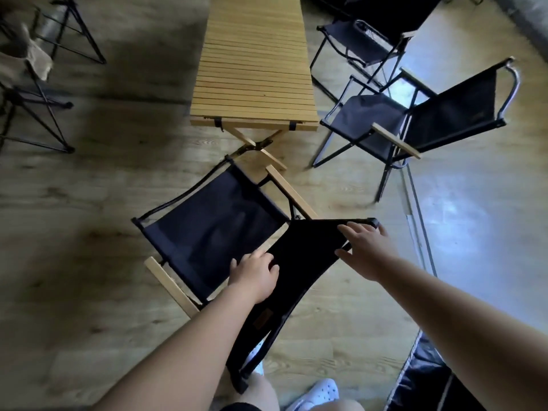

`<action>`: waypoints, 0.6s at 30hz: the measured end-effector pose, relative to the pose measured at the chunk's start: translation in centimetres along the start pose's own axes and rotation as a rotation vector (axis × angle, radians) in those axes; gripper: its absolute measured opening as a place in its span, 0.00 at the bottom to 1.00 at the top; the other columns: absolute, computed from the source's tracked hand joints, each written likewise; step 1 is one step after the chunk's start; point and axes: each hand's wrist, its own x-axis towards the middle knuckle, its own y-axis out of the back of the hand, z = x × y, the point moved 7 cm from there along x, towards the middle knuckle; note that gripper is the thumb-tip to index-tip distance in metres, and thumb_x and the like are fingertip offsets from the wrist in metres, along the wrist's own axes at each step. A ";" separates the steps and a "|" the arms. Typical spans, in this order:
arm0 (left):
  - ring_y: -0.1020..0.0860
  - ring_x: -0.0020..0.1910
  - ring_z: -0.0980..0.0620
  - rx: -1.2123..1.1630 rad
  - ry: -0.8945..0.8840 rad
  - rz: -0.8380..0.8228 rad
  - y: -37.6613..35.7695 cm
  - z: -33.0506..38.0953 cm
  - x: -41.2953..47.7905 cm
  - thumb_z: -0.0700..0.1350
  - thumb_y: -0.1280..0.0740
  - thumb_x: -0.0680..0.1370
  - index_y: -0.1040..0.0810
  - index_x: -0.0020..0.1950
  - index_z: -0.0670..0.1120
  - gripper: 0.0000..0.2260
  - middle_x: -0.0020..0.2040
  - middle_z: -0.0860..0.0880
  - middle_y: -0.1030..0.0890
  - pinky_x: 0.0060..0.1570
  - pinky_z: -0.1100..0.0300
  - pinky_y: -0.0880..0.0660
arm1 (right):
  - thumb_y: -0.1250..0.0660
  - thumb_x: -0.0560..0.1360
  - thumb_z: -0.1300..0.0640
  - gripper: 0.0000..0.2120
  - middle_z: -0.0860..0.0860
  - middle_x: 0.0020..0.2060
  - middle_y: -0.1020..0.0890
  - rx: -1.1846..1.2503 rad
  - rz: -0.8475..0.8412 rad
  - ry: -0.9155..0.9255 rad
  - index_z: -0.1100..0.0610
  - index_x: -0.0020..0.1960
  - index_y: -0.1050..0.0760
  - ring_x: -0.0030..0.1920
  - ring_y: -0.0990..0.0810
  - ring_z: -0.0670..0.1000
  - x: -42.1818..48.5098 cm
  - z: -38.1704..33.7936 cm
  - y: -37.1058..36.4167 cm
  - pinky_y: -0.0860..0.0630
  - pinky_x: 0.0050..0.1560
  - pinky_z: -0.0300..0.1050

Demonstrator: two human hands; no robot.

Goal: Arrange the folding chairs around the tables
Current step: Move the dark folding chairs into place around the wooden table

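Note:
A black folding chair (213, 223) with wooden armrests stands unfolded right below me, its seat facing the short end of a slatted wooden table (252, 63). My left hand (255, 277) rests on the top edge of its black backrest, fingers curled over the fabric. My right hand (361, 247) is at the backrest's far upper corner, fingers spread and touching the frame tube. Two more black folding chairs (415, 117) (367, 46) stand unfolded along the table's right side.
Dark metal-framed stools (38, 93) with tan fabric stand at the far left. A black object with pale piping (427, 378) lies at the bottom right. My feet in white shoes (317, 393) are just behind the chair. Wooden floor surrounds everything.

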 end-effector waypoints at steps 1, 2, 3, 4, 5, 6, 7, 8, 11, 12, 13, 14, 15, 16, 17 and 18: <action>0.35 0.72 0.47 -0.024 0.035 0.002 -0.5 -0.8 -0.3 0.56 0.47 0.82 0.31 0.72 0.52 0.20 0.76 0.54 0.37 0.73 0.39 0.45 | 0.40 0.78 0.38 0.31 0.47 0.74 0.34 -0.022 -0.014 0.049 0.47 0.77 0.40 0.74 0.37 0.53 1.0 -0.7 -0.3 0.45 0.73 0.57; 0.35 0.72 0.47 -0.047 0.066 0.007 -1.1 -1.4 -0.7 0.57 0.47 0.82 0.31 0.72 0.53 0.21 0.76 0.55 0.36 0.72 0.39 0.44 | 0.40 0.77 0.37 0.31 0.47 0.74 0.34 -0.036 -0.030 0.095 0.47 0.77 0.40 0.74 0.37 0.53 1.7 -1.3 -0.6 0.46 0.73 0.58; 0.35 0.72 0.48 -0.071 0.101 0.013 -1.8 -2.0 -1.2 0.58 0.46 0.81 0.31 0.72 0.53 0.21 0.75 0.55 0.36 0.72 0.39 0.43 | 0.40 0.77 0.37 0.32 0.47 0.74 0.35 -0.046 -0.043 0.146 0.46 0.77 0.41 0.74 0.38 0.53 2.5 -2.1 -1.1 0.47 0.74 0.59; 0.36 0.73 0.48 -0.087 0.125 0.013 -2.4 -2.4 -1.7 0.60 0.46 0.81 0.31 0.72 0.54 0.22 0.75 0.56 0.36 0.71 0.39 0.43 | 0.40 0.77 0.36 0.32 0.47 0.75 0.35 -0.054 -0.058 0.183 0.46 0.77 0.42 0.75 0.39 0.53 3.0 -2.8 -1.5 0.48 0.74 0.61; 0.36 0.73 0.49 -0.096 0.143 0.013 -2.9 -2.6 -2.2 0.62 0.47 0.80 0.32 0.72 0.54 0.23 0.76 0.56 0.36 0.71 0.40 0.43 | 0.40 0.77 0.36 0.33 0.46 0.75 0.36 -0.059 -0.077 0.207 0.46 0.77 0.42 0.75 0.39 0.53 3.4 -3.2 -1.8 0.49 0.75 0.63; 0.37 0.74 0.49 -0.102 0.168 0.022 -3.4 -2.7 -2.7 0.63 0.47 0.79 0.32 0.73 0.55 0.25 0.76 0.55 0.37 0.71 0.40 0.42 | 0.40 0.77 0.35 0.33 0.46 0.75 0.37 -0.068 -0.093 0.239 0.45 0.78 0.43 0.75 0.40 0.53 3.7 -3.7 -2.1 0.50 0.75 0.64; 0.38 0.74 0.50 -0.108 0.194 0.032 -3.9 -2.8 -3.3 0.65 0.47 0.79 0.33 0.73 0.55 0.26 0.77 0.55 0.38 0.71 0.41 0.42 | 0.41 0.77 0.35 0.33 0.46 0.76 0.37 -0.083 -0.107 0.268 0.45 0.78 0.43 0.76 0.40 0.53 3.7 -4.1 -2.5 0.50 0.74 0.65; 0.39 0.75 0.51 -0.116 0.216 0.042 -4.3 -2.8 -4.0 0.66 0.47 0.78 0.33 0.74 0.55 0.27 0.78 0.55 0.39 0.72 0.41 0.43 | 0.41 0.77 0.34 0.34 0.46 0.76 0.37 -0.097 -0.118 0.288 0.45 0.78 0.44 0.76 0.40 0.53 3.7 -4.4 -2.9 0.51 0.74 0.65; 0.42 0.76 0.50 -0.148 0.276 0.032 -5.4 -2.4 -5.8 0.70 0.45 0.75 0.35 0.75 0.55 0.32 0.78 0.55 0.41 0.72 0.39 0.45 | 0.43 0.76 0.32 0.35 0.46 0.76 0.38 -0.117 -0.153 0.338 0.44 0.78 0.45 0.76 0.42 0.53 3.2 -4.6 -3.9 0.53 0.75 0.66; 0.42 0.76 0.50 -0.153 0.289 0.027 -5.9 -2.1 -6.4 0.71 0.44 0.74 0.35 0.75 0.55 0.34 0.78 0.55 0.41 0.72 0.38 0.44 | 0.43 0.76 0.31 0.36 0.46 0.77 0.39 -0.124 -0.164 0.356 0.44 0.79 0.45 0.77 0.42 0.53 3.0 -4.5 -4.3 0.54 0.74 0.67; 0.43 0.76 0.49 -0.160 0.299 0.024 -6.3 -1.8 -7.0 0.72 0.43 0.73 0.35 0.75 0.55 0.35 0.78 0.55 0.42 0.72 0.38 0.44 | 0.43 0.75 0.30 0.36 0.46 0.77 0.39 -0.129 -0.174 0.372 0.44 0.79 0.45 0.77 0.42 0.53 2.8 -4.3 -4.7 0.54 0.74 0.68; 0.43 0.76 0.49 -0.170 0.308 0.022 -6.7 -1.6 -7.5 0.73 0.41 0.71 0.36 0.75 0.55 0.37 0.79 0.55 0.42 0.72 0.39 0.43 | 0.43 0.75 0.29 0.37 0.46 0.77 0.39 -0.139 -0.187 0.384 0.44 0.79 0.46 0.77 0.43 0.53 2.7 -4.0 -5.0 0.54 0.74 0.68; 0.43 0.76 0.48 -0.174 0.317 0.018 -7.2 -1.5 -7.9 0.73 0.40 0.70 0.36 0.75 0.55 0.38 0.79 0.55 0.43 0.72 0.39 0.43 | 0.44 0.74 0.28 0.38 0.46 0.77 0.39 -0.150 -0.201 0.390 0.43 0.79 0.46 0.77 0.43 0.53 2.6 -3.7 -5.3 0.54 0.74 0.69; 0.44 0.76 0.48 -0.164 0.326 0.013 -7.7 -1.5 -8.2 0.72 0.38 0.70 0.37 0.76 0.55 0.39 0.79 0.54 0.43 0.72 0.40 0.42 | 0.44 0.74 0.28 0.39 0.46 0.77 0.39 -0.162 -0.210 0.398 0.43 0.79 0.46 0.77 0.42 0.54 2.6 -3.4 -5.5 0.53 0.74 0.69; 0.43 0.76 0.47 -0.148 0.336 0.009 -8.2 -1.5 -8.3 0.71 0.37 0.69 0.38 0.76 0.54 0.39 0.79 0.54 0.43 0.71 0.41 0.40 | 0.44 0.73 0.27 0.39 0.46 0.77 0.39 -0.181 -0.215 0.407 0.43 0.79 0.47 0.76 0.42 0.54 2.5 -3.2 -5.7 0.52 0.73 0.69; 0.42 0.76 0.47 -0.138 0.346 0.015 -8.6 -1.5 -8.5 0.70 0.36 0.70 0.38 0.76 0.54 0.39 0.79 0.54 0.42 0.71 0.41 0.39 | 0.45 0.73 0.27 0.40 0.47 0.77 0.38 -0.207 -0.221 0.414 0.43 0.79 0.47 0.76 0.41 0.55 2.5 -3.0 -6.1 0.52 0.73 0.69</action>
